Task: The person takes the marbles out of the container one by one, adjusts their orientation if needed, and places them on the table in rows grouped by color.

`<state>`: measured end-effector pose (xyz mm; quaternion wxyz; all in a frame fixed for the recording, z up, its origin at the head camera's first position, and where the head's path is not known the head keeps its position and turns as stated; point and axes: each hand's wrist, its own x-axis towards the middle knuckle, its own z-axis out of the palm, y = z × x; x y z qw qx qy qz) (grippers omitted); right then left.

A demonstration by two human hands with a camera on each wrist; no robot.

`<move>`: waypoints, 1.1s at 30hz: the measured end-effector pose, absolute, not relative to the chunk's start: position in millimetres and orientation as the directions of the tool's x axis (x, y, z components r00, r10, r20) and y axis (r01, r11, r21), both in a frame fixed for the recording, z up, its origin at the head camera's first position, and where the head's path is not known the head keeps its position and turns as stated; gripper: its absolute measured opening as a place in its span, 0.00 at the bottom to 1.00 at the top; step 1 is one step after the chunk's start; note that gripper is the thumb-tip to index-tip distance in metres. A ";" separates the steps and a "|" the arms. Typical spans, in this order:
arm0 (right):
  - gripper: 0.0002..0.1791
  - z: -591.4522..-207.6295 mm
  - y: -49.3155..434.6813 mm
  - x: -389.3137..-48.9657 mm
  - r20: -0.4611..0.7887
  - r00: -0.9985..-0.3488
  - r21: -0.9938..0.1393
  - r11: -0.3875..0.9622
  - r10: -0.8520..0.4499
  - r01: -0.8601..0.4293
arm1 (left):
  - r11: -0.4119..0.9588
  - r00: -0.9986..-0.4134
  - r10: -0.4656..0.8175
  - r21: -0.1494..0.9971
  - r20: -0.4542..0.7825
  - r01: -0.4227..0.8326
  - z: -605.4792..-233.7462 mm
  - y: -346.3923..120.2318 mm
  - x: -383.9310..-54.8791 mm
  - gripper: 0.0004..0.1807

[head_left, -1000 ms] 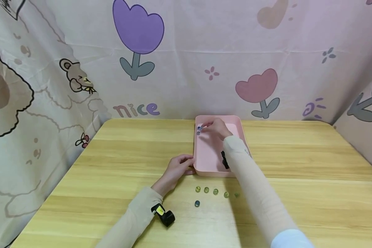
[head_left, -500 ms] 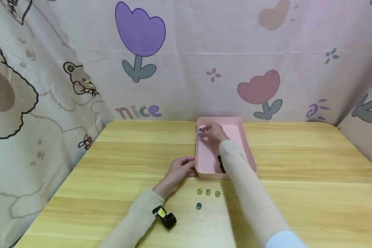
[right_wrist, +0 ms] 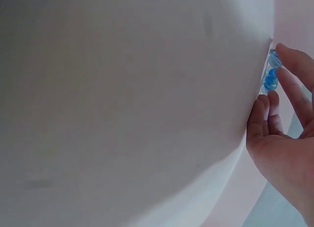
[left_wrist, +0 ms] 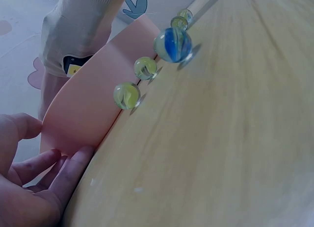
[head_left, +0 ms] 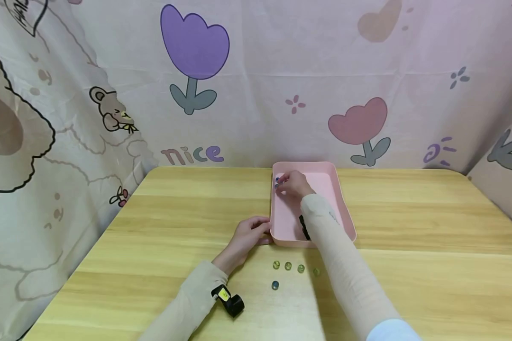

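At the near left corner of a pink tray (head_left: pixel 290 227), my left hand (head_left: pixel 246 237) grips the wall. In the left wrist view one digit is at the rim and the other fingertips (left_wrist: pixel 81 156) are low on the outer side. My right hand (head_left: pixel 296 184) reaches inside the tray to its far left. Its fingertips close on a clear-and-blue glass marble (right_wrist: pixel 275 59) by the side wall. More blue glass (right_wrist: pixel 270 81) sits right beside it, partly covered by the fingers. In the head view two small blue marbles (head_left: pixel 276 186) show at the fingertips.
In front of the tray several yellow-green marbles (head_left: pixel 288 266) stand in a row on the wooden table (head_left: pixel 196 199). One blue marble (head_left: pixel 275 285) lies nearer. Each wrist wears a black camera (head_left: pixel 232 303). A printed curtain (head_left: pixel 256 118) hangs behind the table.
My right hand has shifted slightly nearer along the tray's left wall, its fingers closer over the blue marbles. The right forearm now covers the row's last yellow-green marble. The left hand keeps its hold.
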<state>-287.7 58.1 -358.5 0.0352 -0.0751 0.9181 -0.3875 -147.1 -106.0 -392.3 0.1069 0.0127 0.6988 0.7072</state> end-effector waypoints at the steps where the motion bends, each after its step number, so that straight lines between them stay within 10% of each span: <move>1: 0.15 -358.9 58.3 -287.5 -0.003 -0.986 -0.712 0.693 -0.166 -0.114 | 0.000 -0.977 0.171 0.991 -0.131 -0.133 -392.1 -105.8 -146.8 0.17; 20: 0.05 -363.7 55.6 -285.3 -0.002 -0.978 -0.675 0.722 -0.208 -0.152 | -0.025 -0.977 0.173 0.991 -0.128 -0.134 -397.5 -105.9 -142.7 0.17; 33: 0.08 -338.3 74.3 -276.1 0.348 -0.820 -0.362 0.742 -0.454 -0.564 | 0.004 -0.976 0.171 0.991 -0.132 -0.134 -395.9 -104.9 -148.0 0.17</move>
